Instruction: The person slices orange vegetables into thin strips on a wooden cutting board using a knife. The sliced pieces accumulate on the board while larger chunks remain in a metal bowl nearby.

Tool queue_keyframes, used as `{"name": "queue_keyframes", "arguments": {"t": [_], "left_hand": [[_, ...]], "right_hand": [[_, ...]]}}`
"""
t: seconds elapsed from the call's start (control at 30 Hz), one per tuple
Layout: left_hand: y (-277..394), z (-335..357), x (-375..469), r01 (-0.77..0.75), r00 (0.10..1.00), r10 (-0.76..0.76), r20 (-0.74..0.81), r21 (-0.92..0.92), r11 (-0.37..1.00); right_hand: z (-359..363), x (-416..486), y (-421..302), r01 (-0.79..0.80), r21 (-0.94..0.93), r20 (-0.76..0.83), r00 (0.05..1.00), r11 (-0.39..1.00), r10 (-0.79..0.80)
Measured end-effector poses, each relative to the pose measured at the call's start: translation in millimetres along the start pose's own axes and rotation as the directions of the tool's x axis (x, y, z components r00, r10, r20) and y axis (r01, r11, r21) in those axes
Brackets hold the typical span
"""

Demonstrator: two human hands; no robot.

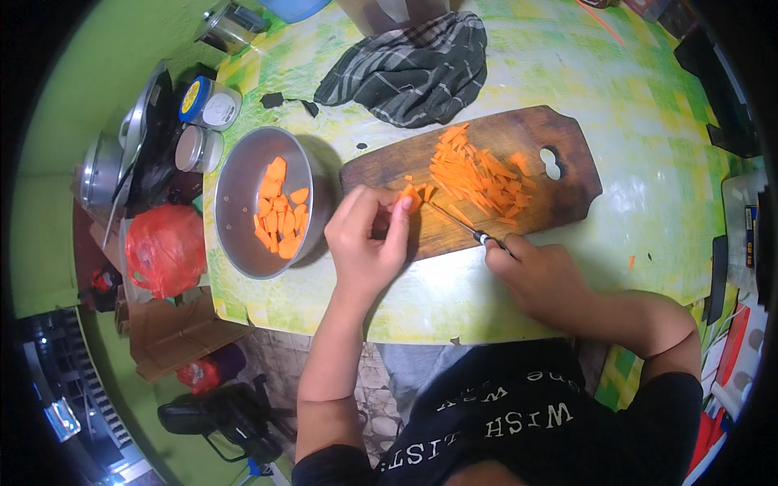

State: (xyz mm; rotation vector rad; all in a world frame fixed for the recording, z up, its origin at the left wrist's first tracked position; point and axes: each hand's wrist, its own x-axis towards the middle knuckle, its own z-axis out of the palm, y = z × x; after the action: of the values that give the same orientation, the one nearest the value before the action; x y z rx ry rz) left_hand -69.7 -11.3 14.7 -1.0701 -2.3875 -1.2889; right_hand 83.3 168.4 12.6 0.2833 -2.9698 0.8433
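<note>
My left hand (371, 234) pinches an orange carrot piece (413, 195) between thumb and fingers at the near left part of a wooden cutting board (389, 164). In my right hand (535, 276) is the handle of a small knife (457, 221); its blade points left over the board, its tip close to a few cut bits beside the held piece. A heap of thin carrot sticks (480, 176) lies on the middle and right of the board. Left of the board stands a grey metal bowl (234, 255) holding larger carrot pieces (282, 219).
Behind the board lies a dark plaid cloth (419, 73), with a brownish container (389, 15) beyond it. Two jars (213, 104) stand beyond the bowl. A red plastic bag (167, 250) and metal pots (100, 170) are beyond the table's left edge.
</note>
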Motion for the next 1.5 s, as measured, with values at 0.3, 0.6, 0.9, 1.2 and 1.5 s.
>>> {"name": "queue_keyframes", "arguments": {"t": [0.3,0.6,0.9,1.2,1.5], "left_hand": [[-4.5,-3.3,1.8,-0.025,0.998,0.026,-0.059,0.025,0.999],[-3.2,1.9,-0.3,-0.015,0.996,0.014,0.089,0.008,1.000],[-2.7,8.6,-6.2,-0.025,0.997,0.025,0.074,-0.005,1.000],[0.9,7.5,-5.1,0.000,0.998,-0.001,0.066,0.024,1.000],[-2.5,1.6,-2.7,-0.021,0.998,0.020,0.053,0.018,1.000]], "right_hand": [[14.0,5.1,12.8,-0.128,0.080,-0.150,0.979,0.989,0.139],[0.0,4.2,0.1,-0.098,0.210,-0.187,0.972,0.973,0.139],[-4.5,5.8,-3.4,-0.163,0.297,-0.172,0.960,0.941,0.221],[-1.9,7.2,0.7,-0.146,0.296,-0.197,0.958,0.944,0.210],[-1.9,7.6,4.9,-0.066,0.303,-0.235,0.962,0.951,0.142]]}}
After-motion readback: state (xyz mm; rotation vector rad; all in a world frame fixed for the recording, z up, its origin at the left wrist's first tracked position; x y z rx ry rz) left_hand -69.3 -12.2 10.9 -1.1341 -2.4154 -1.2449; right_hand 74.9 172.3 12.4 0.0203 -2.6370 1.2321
